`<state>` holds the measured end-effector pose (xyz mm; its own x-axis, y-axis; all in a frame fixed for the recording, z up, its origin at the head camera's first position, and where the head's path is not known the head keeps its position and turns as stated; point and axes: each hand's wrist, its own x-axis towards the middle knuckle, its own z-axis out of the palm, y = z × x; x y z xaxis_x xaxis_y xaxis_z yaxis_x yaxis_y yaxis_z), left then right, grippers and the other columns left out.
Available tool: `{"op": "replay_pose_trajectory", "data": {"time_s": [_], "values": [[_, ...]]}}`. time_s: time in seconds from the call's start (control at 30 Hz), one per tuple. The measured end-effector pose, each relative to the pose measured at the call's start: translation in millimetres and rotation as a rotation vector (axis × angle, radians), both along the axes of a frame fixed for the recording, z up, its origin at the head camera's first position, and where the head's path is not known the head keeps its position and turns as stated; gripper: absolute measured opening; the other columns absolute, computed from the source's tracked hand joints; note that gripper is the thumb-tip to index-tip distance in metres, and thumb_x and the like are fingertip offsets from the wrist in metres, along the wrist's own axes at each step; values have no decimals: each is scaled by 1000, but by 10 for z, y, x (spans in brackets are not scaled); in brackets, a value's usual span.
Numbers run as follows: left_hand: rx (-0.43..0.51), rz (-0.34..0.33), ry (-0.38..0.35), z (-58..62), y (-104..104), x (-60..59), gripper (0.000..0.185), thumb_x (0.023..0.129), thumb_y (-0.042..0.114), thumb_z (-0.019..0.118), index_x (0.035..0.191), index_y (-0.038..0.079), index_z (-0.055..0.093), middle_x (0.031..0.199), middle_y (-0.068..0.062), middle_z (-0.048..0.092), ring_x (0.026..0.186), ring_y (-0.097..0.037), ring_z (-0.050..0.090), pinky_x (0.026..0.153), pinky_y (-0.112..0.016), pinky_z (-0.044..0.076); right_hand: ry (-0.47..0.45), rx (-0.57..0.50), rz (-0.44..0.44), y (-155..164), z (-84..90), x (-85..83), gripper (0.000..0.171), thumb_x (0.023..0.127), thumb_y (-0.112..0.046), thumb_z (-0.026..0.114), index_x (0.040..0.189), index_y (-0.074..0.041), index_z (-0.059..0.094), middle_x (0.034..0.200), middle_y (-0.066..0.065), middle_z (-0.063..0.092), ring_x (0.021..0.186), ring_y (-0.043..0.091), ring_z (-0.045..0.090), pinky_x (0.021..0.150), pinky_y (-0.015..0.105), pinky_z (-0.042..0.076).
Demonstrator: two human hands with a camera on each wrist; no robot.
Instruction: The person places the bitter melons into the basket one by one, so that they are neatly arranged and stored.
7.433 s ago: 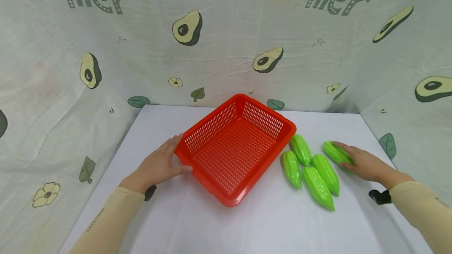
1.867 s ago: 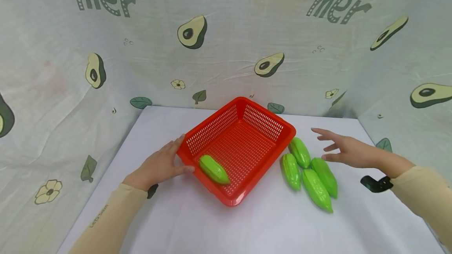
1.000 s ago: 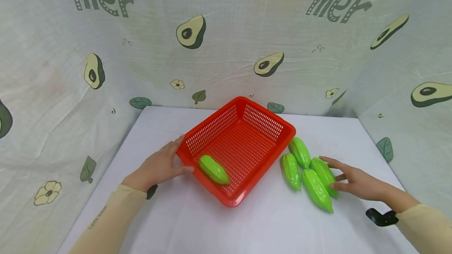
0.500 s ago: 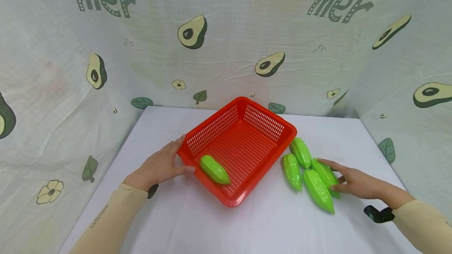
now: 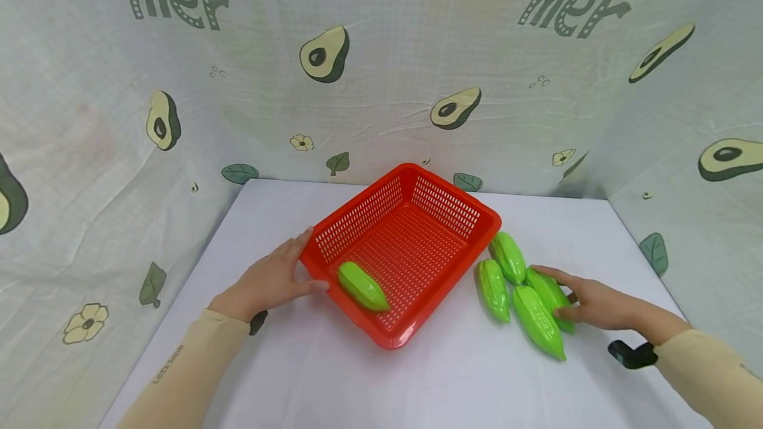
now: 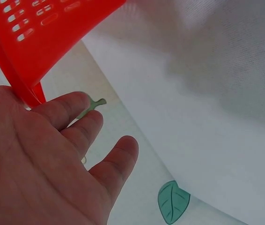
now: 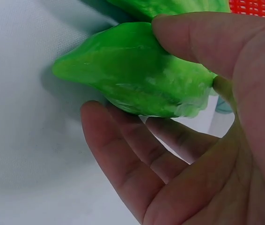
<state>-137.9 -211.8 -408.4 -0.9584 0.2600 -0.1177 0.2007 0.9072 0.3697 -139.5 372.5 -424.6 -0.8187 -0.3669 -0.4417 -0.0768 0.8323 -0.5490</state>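
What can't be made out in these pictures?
Head view: part of the held green gourd, behind the right hand.
Head view: the leftmost avocado print, cut by the left edge.
Left wrist view: most of the red basket, beyond the top edge.
Right wrist view: the neighbouring gourd, cut by the top edge.

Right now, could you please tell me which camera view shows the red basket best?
The head view, showing the red basket nearly whole, with the left hand at its left corner. The left wrist view catches only one corner; the right wrist view, a small patch at top right.
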Motion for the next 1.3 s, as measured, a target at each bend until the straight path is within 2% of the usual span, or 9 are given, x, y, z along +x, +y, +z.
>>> {"op": "replay_pose_trajectory", "data": {"time_s": [0.2, 0.37, 0.47, 0.57, 0.83, 1.07, 1.3], "values": [[-2, 0, -6, 7, 0, -2, 124, 70, 88, 57, 161, 16, 13, 158, -18, 33, 142, -41, 31, 101, -62, 42, -24, -22, -10, 10, 1, -10, 85, 89, -26, 76, 158, -21, 28, 150, 29, 34, 111, 44, 55, 75, 46, 56], [2, 0, -5, 9, 2, -5, 124, 70, 88, 57, 161, 15, 13, 158, -18, 33, 142, -41, 31, 102, -62, 41, -39, -50, -2, 24, -2, -4, 82, 89, -23, 75, 157, -21, 30, 149, 30, 34, 101, 34, 58, 71, 38, 54], [0, 1, -5, 8, 4, -7, 124, 70, 88, 57, 161, 15, 13, 158, -18, 33, 142, -41, 31, 102, -62, 41, -47, -64, 4, 37, 8, 3, 80, 90, -21, 74, 157, -20, 31, 147, 31, 36, 95, 29, 59, 70, 38, 53], [-2, 3, -10, 7, 4, -9, 124, 70, 87, 57, 161, 15, 13, 158, -18, 33, 142, -41, 31, 101, -62, 42, -45, -76, 0, 49, 30, 16, 79, 90, -21, 74, 157, -19, 31, 146, 32, 36, 94, 29, 58, 69, 38, 54], [6, 0, -8, 15, 6, -13, 124, 70, 87, 58, 161, 16, 13, 158, -18, 33, 142, -41, 32, 101, -62, 42, 43, -76, 15, 96, 142, 23, 81, 91, -18, 73, 158, -20, 28, 154, 30, 26, 109, 44, 58, 67, 35, 55], [7, 0, -7, 13, 5, -11, 124, 70, 87, 58, 161, 15, 14, 158, -18, 32, 143, -41, 30, 100, -62, 42, 131, -47, 28, 127, 268, -33, 81, 91, -18, 73, 158, -22, 28, 154, 28, 29, 106, 42, 61, 72, 44, 56], [5, 2, -6, 6, 3, 5, 124, 71, 86, 59, 161, 15, 14, 158, -18, 32, 142, -41, 31, 100, -63, 43, 244, -20, 42, 115, 467, -115, 83, 90, -17, 75, 158, -21, 27, 152, 28, 31, 105, 45, 61, 70, 47, 57]]}}
